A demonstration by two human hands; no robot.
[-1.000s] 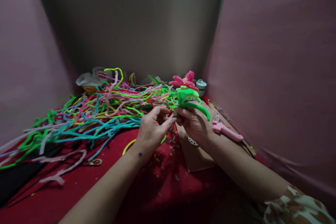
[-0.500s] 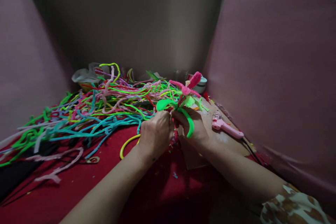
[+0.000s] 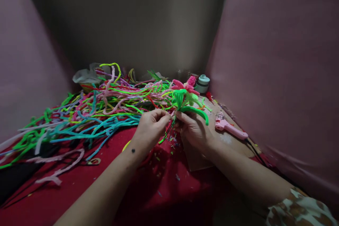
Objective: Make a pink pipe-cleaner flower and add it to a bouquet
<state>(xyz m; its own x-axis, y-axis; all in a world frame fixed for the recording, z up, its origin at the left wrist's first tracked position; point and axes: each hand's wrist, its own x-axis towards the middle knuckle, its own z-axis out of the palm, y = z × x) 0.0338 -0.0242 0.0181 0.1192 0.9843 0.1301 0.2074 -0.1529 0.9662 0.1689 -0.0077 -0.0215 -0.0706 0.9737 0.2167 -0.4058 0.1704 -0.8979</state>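
Observation:
A pipe-cleaner flower (image 3: 182, 88) with pink petals and bright green leaves stands upright in front of me. My right hand (image 3: 196, 132) is closed round its stem, thumb and fingers pinching just under the leaves. One long green leaf (image 3: 198, 111) bends down over that hand. My left hand (image 3: 153, 123) is closed in a pinch right beside the stem; what its fingertips grip is too small to make out. Below the hands, thin dark and green stem ends (image 3: 165, 136) stick out toward the lower left.
A big heap of coloured pipe cleaners (image 3: 119, 99) covers the left and back. To the right, a pink glue gun (image 3: 230, 129) lies on a cardboard sheet (image 3: 196, 157). Behind it stands a pale blue-lidded jar (image 3: 202, 84). Scraps dot the red cloth (image 3: 106, 187).
The flower has turned and tipped lower, and its green leaves have swung round. My left hand has rolled to show its thumb, its fingertips slightly away from the right hand. The stem ends now show.

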